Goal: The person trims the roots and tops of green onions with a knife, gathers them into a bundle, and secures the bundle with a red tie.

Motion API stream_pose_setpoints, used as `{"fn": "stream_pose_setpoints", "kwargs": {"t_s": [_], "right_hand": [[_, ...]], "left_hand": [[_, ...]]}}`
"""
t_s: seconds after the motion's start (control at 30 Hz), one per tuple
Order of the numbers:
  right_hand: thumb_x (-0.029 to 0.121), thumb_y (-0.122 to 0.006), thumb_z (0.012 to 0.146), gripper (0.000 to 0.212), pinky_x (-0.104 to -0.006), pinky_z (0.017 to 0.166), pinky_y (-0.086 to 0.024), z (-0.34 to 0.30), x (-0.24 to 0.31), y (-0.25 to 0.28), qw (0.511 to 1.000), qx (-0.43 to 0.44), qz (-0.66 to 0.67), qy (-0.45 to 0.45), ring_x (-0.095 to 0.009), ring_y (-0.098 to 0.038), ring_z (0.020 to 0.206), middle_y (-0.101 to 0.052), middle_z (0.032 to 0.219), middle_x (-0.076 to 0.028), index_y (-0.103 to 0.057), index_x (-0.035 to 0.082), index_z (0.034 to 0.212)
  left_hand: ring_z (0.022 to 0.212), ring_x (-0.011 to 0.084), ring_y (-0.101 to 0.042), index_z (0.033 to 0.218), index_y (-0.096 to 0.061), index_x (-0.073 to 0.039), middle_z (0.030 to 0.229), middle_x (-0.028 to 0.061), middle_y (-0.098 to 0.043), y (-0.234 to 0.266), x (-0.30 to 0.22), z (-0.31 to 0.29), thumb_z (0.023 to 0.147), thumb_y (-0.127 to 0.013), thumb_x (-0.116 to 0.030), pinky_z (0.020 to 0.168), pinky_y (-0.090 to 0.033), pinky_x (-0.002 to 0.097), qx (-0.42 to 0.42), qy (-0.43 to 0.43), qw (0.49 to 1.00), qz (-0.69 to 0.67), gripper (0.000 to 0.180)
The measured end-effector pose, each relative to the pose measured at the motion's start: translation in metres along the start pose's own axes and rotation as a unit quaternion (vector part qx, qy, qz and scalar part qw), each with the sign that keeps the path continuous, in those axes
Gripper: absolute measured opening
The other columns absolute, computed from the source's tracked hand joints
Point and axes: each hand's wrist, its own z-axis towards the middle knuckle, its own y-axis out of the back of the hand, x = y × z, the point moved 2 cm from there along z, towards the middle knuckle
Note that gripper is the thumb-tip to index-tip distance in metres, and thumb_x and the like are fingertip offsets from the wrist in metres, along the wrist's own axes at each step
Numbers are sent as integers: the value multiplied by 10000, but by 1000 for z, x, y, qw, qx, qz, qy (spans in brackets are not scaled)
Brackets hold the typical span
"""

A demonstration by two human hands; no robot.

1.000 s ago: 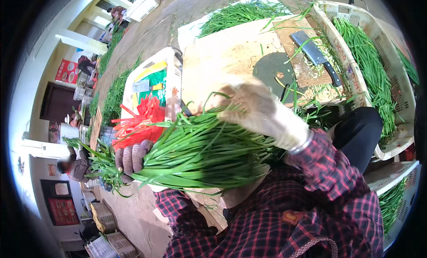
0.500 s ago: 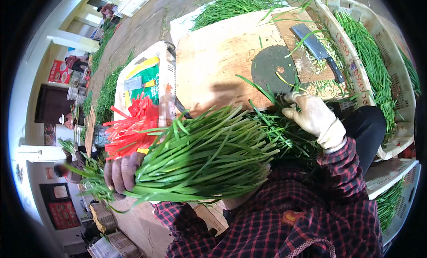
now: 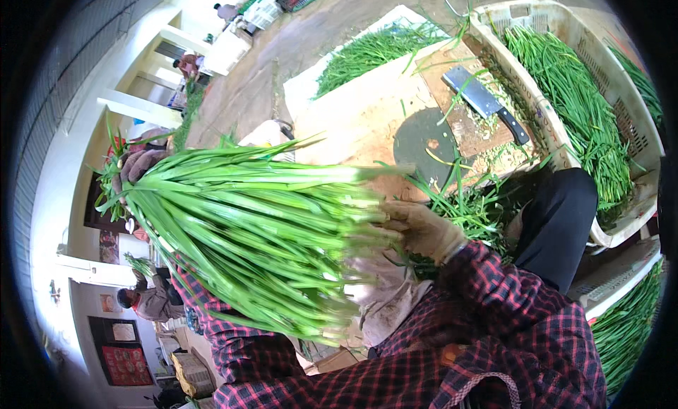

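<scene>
A large bunch of garlic chives (image 3: pixel 247 211) is held up in front of me, its pale cut ends fanned out to the right and blurred. My left hand (image 3: pixel 141 167), in a dark grey-brown glove, is closed round the leafy end at the far left. My right hand (image 3: pixel 424 229), in an off-white glove, reaches to the stem ends with its fingers stretched out; the fingertips are partly smeared by motion. Loose chives (image 3: pixel 473 211) lie beyond it, by my knee. A wooden board (image 3: pixel 339 134) with a dark round patch (image 3: pixel 424 144) stands ahead.
A cleaver (image 3: pixel 484 95) lies on the board's right side among chopped bits. To the right is a cream plastic crate (image 3: pixel 558 137) full of chives, with another crate (image 3: pixel 593 282) below. More chives (image 3: pixel 374 52) lie on a white sheet behind the board. Other people work at the far left.
My left hand has lifted the bunch up and left, spreading it. My right hand has moved from the loose chives by the board to the bunch's stem ends. The view has shifted.
</scene>
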Motion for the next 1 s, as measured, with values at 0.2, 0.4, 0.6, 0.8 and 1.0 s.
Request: {"fn": "stream_pose_setpoints", "kwargs": {"t_s": [0.2, 0.4, 0.6, 0.8, 1.0], "right_hand": [[326, -614, 903, 438, -263, 679, -517, -74, 67, -43, 868, -208, -450, 26, -131, -577, 818, -588, 921, -50, -548, -6, 1180], [297, -608, 929, 648, -268, 708, -531, -31, 82, -96, 888, -103, -363, 262, -143, -575, 962, -531, 1256, -85, -302, 31, 1434], [176, -613, 913, 324, -218, 589, -485, -29, 77, -86, 897, 20, -406, 172, -94, -552, 656, -630, 896, -42, -585, 14, 1192], [152, -631, 883, 333, -257, 784, -505, -84, 57, -52, 708, -191, -667, 132, -145, -634, 875, -676, 992, -107, -618, 10, 1184], [125, -617, 905, 449, -291, 1015, -410, -1, 20, -119, 954, -75, -284, 57, -190, -512, 1180, -519, 1277, -86, -480, 26, 1320]], "left_hand": [[713, 84, -488, 935, -565, -80, 761, -69, -524, -28, -21, 30, 824, -675, -160, 697, -420, 240, -34, -94, 992, 82, 175], [721, 120, -479, 891, -556, -70, 754, -35, -516, -42, -27, 44, 845, -641, -173, 706, -412, 273, -42, -70, 996, 32, 141], [716, 129, -479, 866, -545, -76, 745, -27, -520, -57, -38, 40, 854, -630, -185, 718, -410, 290, -39, -88, 994, 54, 139], [710, 138, -479, 842, -534, -82, 737, -18, -524, -57, -45, 36, 864, -619, -198, 731, -408, 307, -45, -93, 992, 75, 146], [704, 148, -479, 817, -523, -87, 729, -10, -528, -55, -46, 27, 874, -608, -211, 743, -406, 325, -75, -90, 986, 120, 161]]}}
